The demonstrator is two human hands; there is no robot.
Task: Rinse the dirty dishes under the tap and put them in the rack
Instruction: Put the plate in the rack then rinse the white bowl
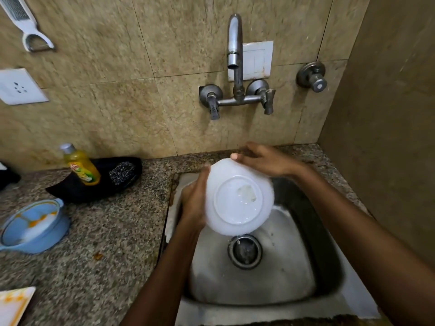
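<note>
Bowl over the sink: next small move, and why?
Probably free the right hand and open a tap handle. The white bowl is held bottom-up in both hands over the sink, left hand on its side, and no water runs from the spout.

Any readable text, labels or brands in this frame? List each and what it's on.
Yellow dish soap bottle: red label with a brand word, too blurred to read.
Left tap handle: faint embossed marking, too small to read.
White bowl, blue bowl, wall socket: no text visible.
Nothing legible.
</note>
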